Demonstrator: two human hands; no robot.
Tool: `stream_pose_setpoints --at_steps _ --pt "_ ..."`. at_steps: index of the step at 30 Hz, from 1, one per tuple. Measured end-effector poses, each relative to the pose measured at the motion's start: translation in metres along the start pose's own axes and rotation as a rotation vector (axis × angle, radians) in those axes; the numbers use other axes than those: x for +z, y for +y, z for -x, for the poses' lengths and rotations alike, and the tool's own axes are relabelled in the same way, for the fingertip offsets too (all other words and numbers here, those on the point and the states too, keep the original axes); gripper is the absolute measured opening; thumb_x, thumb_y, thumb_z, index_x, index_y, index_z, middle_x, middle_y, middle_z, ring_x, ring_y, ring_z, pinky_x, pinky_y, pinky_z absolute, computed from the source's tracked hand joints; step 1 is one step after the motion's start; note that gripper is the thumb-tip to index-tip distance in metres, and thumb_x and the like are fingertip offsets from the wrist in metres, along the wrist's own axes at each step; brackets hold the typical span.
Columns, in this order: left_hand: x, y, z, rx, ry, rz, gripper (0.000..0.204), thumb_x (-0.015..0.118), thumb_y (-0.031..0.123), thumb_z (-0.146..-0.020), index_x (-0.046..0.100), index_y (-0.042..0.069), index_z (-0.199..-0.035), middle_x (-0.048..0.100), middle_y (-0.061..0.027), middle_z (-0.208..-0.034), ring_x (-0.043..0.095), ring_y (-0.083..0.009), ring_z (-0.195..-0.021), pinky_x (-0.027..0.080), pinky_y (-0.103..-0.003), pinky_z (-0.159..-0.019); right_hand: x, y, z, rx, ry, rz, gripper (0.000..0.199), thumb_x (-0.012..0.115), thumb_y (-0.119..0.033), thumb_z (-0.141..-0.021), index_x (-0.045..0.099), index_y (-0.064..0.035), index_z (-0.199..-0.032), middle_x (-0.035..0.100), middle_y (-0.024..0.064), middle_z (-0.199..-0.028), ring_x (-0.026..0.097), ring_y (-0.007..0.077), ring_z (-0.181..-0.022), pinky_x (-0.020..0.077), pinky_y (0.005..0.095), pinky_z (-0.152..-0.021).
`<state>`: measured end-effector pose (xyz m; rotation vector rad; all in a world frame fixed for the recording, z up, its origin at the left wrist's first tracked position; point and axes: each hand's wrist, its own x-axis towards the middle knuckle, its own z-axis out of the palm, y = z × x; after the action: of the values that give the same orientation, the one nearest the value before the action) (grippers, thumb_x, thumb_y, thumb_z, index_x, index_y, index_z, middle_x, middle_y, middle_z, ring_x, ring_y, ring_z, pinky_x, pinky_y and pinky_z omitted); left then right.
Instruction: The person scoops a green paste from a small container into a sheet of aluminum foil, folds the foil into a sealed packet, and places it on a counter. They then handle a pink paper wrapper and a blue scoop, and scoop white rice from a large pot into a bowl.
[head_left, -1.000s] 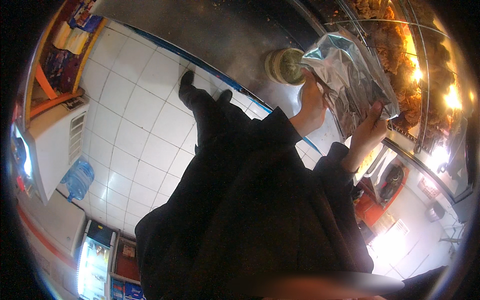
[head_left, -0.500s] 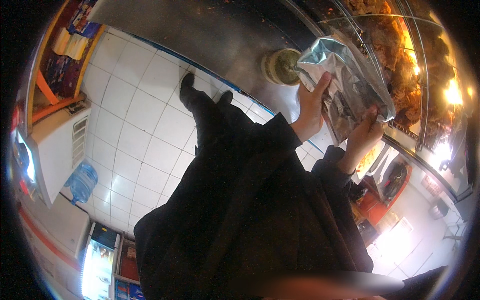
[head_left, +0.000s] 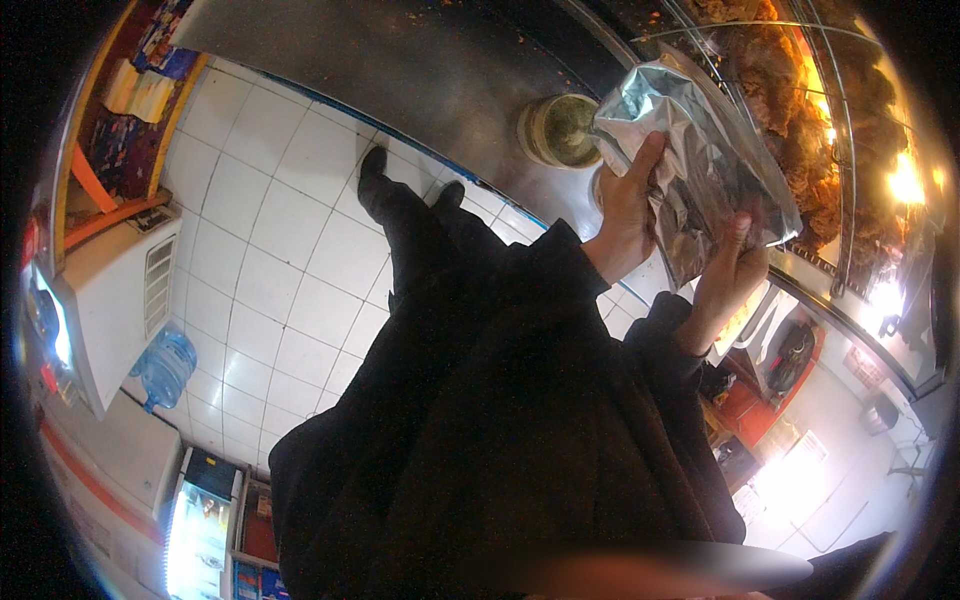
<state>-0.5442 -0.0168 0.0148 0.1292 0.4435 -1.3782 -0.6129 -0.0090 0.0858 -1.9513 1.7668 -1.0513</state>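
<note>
Two hands are held on one silver foil bag (head_left: 690, 160), which is raised in front of the chest, upper right of the view, just before a glass-fronted warmer (head_left: 840, 150) stacked with fried pieces.

- Left hand (head_left: 628, 215): thumb laid up along the bag's near face, the other fingers wrapped behind the left edge; the bag is pinched between them.
- Right hand (head_left: 735, 265): fingers pressed together and laid flat up the bag's lower right side; the thumb is hidden, so whether the bag is clamped or only propped from there cannot be told.
- Bag: crumpled, its top corner tilted toward the warmer. Whether the mouth is open or sealed cannot be told; some bulk is suggested in the lower half, but the contents are not seen.

Progress, as judged: the bag is picked up and steadied in both hands. Nothing shows it closed, set down or handed over, so that part is taken as left.

Edges and room:
- A steel counter (head_left: 430, 80) runs behind the bag, with a round greenish container (head_left: 560, 130) just left of it, near the left hand.
- The warmer's curved glass is close on the right; little room is left that way.
- White tiled floor (head_left: 260, 250) is open to the left, with a blue water jug (head_left: 165, 365) well apart by a white cabinet (head_left: 115, 300).
</note>
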Motion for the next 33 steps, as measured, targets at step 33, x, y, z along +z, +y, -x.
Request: stream_pose_setpoints --at_steps 33 --pt "0.008 -0.001 0.006 0.002 0.082 -0.034 0.047 0.062 0.026 -0.076 0.040 -0.002 -0.107 0.054 -0.0136 -0.097 0.059 -0.0210 -0.084 0.052 -0.033 -0.072 -0.009 -0.018 -0.002 0.043 -0.174 -0.403 0.062 0.069 -0.003 -0.066 0.035 -0.0008 -0.117 0.050 0.0113 -0.107 0.051 0.0188 -0.097 0.0407 0.0280 -0.083"
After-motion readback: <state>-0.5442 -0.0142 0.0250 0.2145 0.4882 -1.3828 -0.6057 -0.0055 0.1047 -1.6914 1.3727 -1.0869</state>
